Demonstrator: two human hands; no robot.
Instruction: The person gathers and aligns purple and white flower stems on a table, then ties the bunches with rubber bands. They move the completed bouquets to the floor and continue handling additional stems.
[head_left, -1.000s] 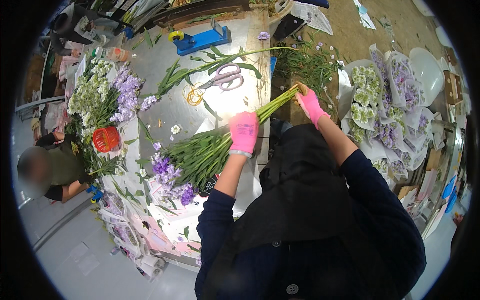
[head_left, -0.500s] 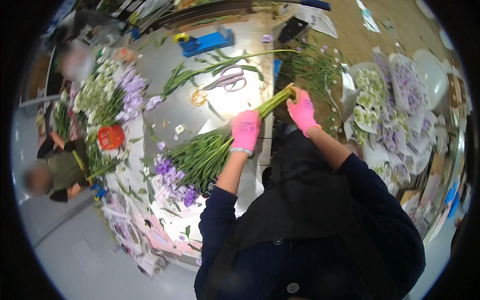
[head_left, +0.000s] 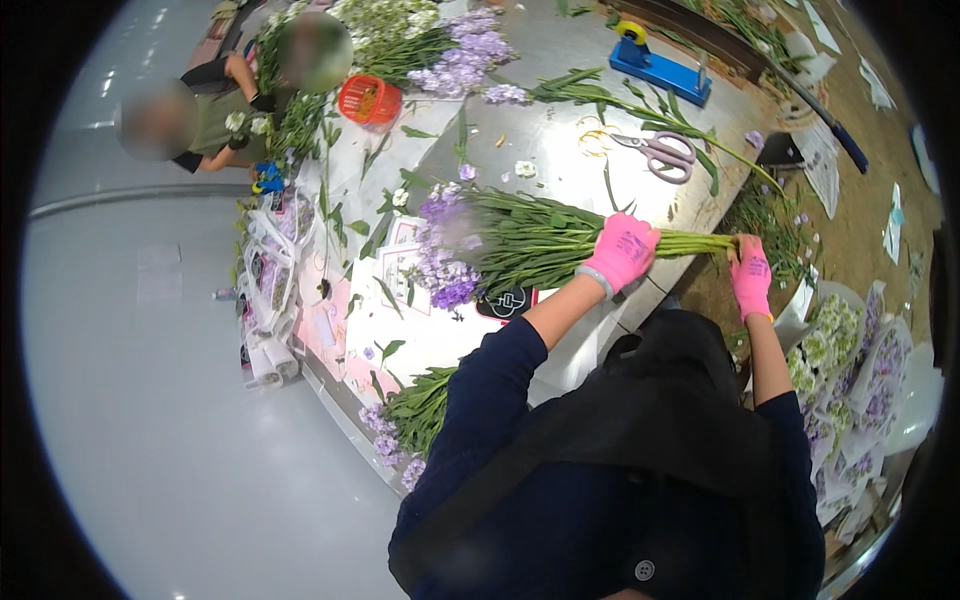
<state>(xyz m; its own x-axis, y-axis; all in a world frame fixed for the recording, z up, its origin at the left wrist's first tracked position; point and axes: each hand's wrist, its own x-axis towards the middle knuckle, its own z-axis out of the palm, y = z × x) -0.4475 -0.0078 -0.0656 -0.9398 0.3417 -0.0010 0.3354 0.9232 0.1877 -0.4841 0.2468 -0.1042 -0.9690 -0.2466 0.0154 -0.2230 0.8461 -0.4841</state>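
Note:
My left hand (head_left: 625, 250), in a pink glove, is closed around the middle of a bunch of long green stems (head_left: 540, 240) topped with purple flowers (head_left: 440, 270). My right hand (head_left: 750, 275), also pink-gloved, grips the same bunch at its cut stem ends. Beneath the bunch are white sheets (head_left: 400, 330) and a black printed item (head_left: 503, 305). Above it lie scissors (head_left: 668, 155), yellow loops (head_left: 595, 135) and a long leafy stem (head_left: 630, 100) on the metal table (head_left: 500, 130).
A red basket (head_left: 365, 100), piled flowers (head_left: 465, 40) and a blue tape dispenser (head_left: 660, 75) are behind. Two co-workers (head_left: 220, 110) (head_left: 305, 50) stand at upper left. Wrapped bouquets (head_left: 840, 390) lie at right, others (head_left: 275, 270) at left, another bunch (head_left: 415, 405) at the near edge.
The view has turned, so the table scene sits shifted and rotated. Both hands and the bunch appear farther right, the stems now lying nearly level. Another purple bunch has come into view below.

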